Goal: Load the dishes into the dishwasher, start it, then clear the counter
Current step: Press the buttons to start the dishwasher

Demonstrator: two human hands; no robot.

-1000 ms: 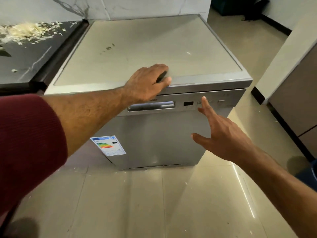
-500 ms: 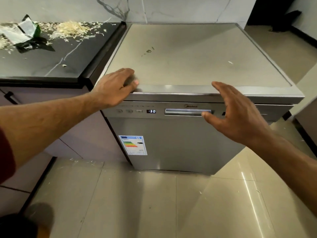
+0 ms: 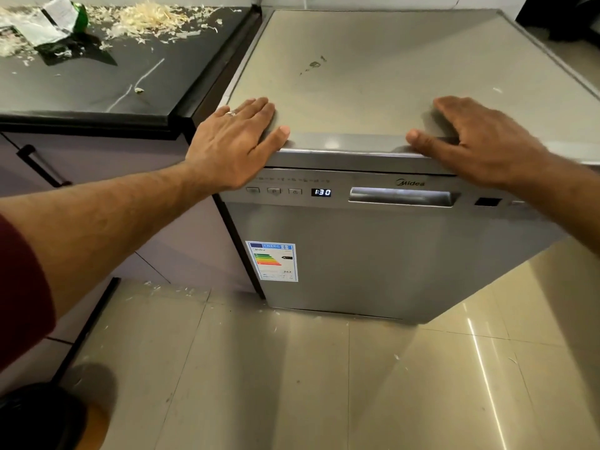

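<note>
The dark counter (image 3: 97, 89) carries pale shreds (image 3: 146, 17), crumpled paper (image 3: 48, 24) and a green bottle (image 3: 81, 17). Beside it, the dishwasher (image 3: 373, 254) stands on the tiled floor (image 3: 292, 384), amid scattered shreds.

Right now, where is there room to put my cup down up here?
The dishwasher top is bare from the back wall to the left hand and right hand at its front edge. The black counter is bare near its front; its back is crowded with shreds and a wrapper.
</note>
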